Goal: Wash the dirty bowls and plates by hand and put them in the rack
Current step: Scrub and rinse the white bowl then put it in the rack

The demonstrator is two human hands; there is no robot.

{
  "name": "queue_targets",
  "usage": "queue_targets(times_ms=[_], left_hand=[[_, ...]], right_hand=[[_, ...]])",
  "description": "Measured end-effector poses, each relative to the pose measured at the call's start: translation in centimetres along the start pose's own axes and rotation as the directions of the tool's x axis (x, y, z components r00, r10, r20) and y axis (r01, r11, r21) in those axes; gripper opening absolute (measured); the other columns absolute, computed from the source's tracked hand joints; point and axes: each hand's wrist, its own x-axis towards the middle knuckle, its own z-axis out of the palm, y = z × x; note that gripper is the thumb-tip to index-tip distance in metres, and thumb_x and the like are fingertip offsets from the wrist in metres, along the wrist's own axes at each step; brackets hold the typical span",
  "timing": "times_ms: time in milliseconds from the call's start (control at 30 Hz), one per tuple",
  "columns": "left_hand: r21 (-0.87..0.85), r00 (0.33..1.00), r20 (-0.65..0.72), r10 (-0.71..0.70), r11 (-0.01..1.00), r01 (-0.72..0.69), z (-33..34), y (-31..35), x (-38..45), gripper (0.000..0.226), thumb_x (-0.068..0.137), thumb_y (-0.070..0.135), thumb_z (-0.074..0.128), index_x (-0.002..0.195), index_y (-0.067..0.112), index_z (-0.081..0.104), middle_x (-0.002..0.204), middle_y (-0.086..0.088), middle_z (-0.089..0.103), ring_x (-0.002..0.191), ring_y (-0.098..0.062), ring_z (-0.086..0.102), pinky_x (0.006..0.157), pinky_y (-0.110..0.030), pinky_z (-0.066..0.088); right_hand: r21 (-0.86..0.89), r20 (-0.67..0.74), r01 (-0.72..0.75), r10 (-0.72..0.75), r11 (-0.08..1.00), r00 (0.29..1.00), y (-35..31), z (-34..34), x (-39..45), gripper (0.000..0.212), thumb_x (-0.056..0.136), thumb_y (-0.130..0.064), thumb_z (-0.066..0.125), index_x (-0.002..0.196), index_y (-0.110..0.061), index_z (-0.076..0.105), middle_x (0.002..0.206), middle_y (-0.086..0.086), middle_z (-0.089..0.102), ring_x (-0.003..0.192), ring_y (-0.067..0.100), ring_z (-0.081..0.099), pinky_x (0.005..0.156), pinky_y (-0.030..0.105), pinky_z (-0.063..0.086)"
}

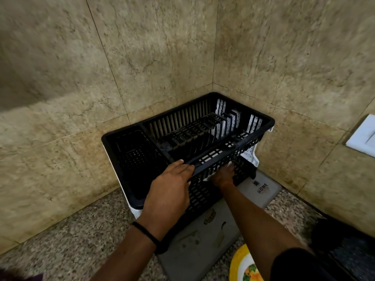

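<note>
Black plastic, the rack stands in the corner of the tiled walls on a grey mat, and it holds no dishes, so I judge the person is setting it ready. The left hand grips its near rim from above. The right hand reaches under this rim, near something white; I cannot tell its grip. A yellow-rimmed plate lies on the desk beside the right forearm, apart from both hands.

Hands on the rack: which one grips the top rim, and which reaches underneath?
The left hand, the one with a black wristband, holds the black rack's near top rim. The right hand reaches lower, under the tilted rack.
</note>
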Motion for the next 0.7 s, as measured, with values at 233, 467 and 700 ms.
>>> queue_targets(times_ms=[233,467,700], left_hand=[[-0.005,1.0,-0.009,0.005,1.0,-0.005,0.4,-0.2,0.1,0.039,0.082,0.01,0.067,0.121,0.015,0.066,0.12,0.004,0.068,0.125,-0.016,0.055,0.1,-0.022,0.036],[-0.003,0.995,-0.089,0.042,0.999,-0.042,0.9,-0.5,0.1,0.04,0.074,0.005,0.073,0.113,0.012,0.07,0.112,0.002,0.071,0.116,-0.019,0.061,0.098,-0.023,0.036],[0.02,0.998,-0.035,0.047,0.999,-0.046,0.3,0.0,-0.5,0.049,0.086,0.014,0.061,0.135,0.008,0.053,0.135,-0.006,0.057,0.134,-0.024,0.044,0.107,-0.033,0.037]], right_hand=[[-0.653,0.046,0.228,-0.263,0.722,0.964,1.3,-0.2,-0.3,0.065,0.093,-0.026,0.056,0.15,-0.014,0.027,0.159,0.011,0.013,0.147,0.036,0.001,0.108,0.061,0.031],[-0.554,-0.035,0.238,-0.308,0.798,0.951,2.4,-1.7,-0.4,0.061,0.092,-0.013,0.052,0.148,-0.012,0.029,0.157,0.019,0.015,0.141,0.038,0.021,0.109,0.053,0.034],[-0.284,-0.06,0.495,-0.53,0.821,0.846,4.9,-3.1,-8.0,0.063,0.088,-0.02,0.061,0.145,-0.012,0.035,0.145,0.016,0.04,0.129,0.035,0.042,0.099,0.045,0.044]])
